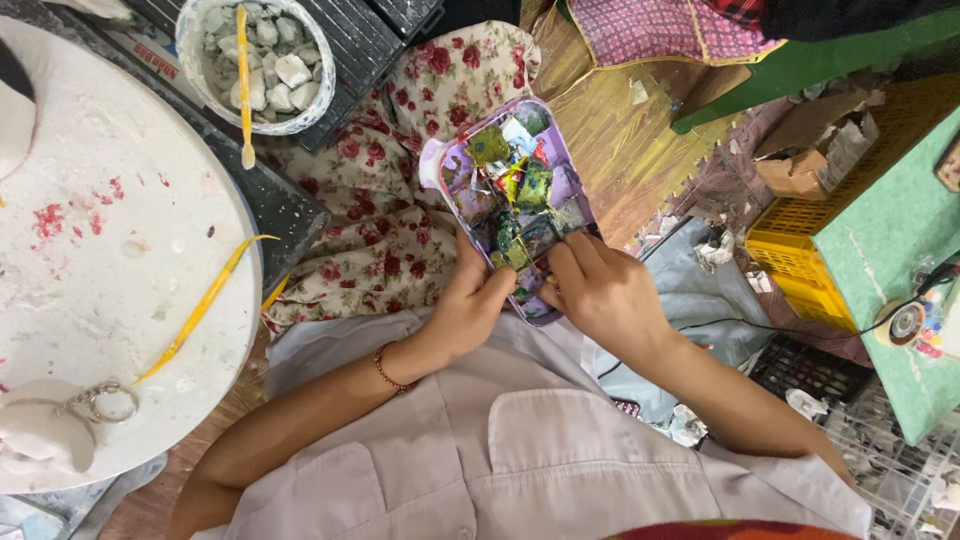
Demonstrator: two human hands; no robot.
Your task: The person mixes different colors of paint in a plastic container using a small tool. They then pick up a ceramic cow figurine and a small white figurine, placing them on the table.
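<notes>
A purple plastic box (pixel 440 168) full of crumpled, paint-smeared tubes (pixel 512 200) rests on my lap over a floral cloth (pixel 385 240). My left hand (pixel 472 300), with a red bead bracelet on the wrist, grips the box's near end. Fingers of my right hand (pixel 598 290) press on the tubes at that same end, thumb and forefinger pinched on a greenish tube (pixel 515 256).
A round white plaster slab (pixel 100 250) with red flecks lies at left, with a yellow modelling tool (pixel 200 310) and a key ring (pixel 98 402) on it. A white bucket (pixel 190 60) of grey lumps stands behind. A yellow crate (pixel 800 250) and green surface (pixel 890 250) sit at right.
</notes>
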